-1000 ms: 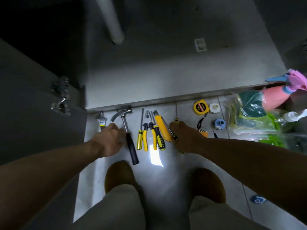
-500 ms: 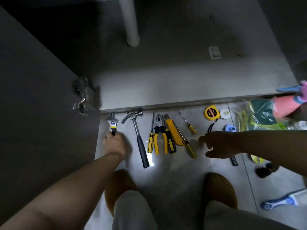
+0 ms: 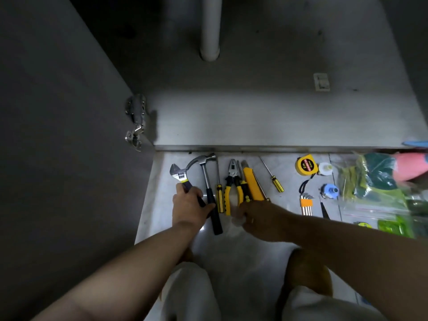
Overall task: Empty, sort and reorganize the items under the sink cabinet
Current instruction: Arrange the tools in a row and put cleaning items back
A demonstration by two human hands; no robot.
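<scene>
- The left hand [image 3: 188,205] has its fingers wrapped round the dark handle of the wrench [image 3: 177,173]. The wrench's head points far and left, just beside the hammer [image 3: 206,179]. From the row next to it, the wrench looks meant for the left end of the line.
- The hammer, a screwdriver [image 3: 219,199], the pliers [image 3: 233,181] and a yellow knife [image 3: 252,183] lie side by side on the tiled floor [image 3: 159,200]. Their heads point far and their handles near, just in front of the cabinet [image 3: 278,117] edge. This reads as sorting: like with like, all facing one way, so each is easy to see and lift.
- The right hand [image 3: 259,217] sits over the near ends of the pliers and knife with its fingers bent. Glare on the floor and the back of the hand hide the fingertips, so I cannot tell whether it holds anything.
- Further right, apart from that row, a small screwdriver [image 3: 274,179], a tape measure [image 3: 305,166] and hex keys [image 3: 306,203] form a looser group of small things.
- At the far right, bags of green pads [image 3: 375,181] and a pink bottle [image 3: 414,165] lie together. They are probably kept as cleaning goods, away from the metal tools.
- Inside the cabinet a white pipe [image 3: 210,26] comes down to its floor, and the door [image 3: 58,112] stands open on the left. Emptying looks largely done, and sorting seems to be the step in hand.
</scene>
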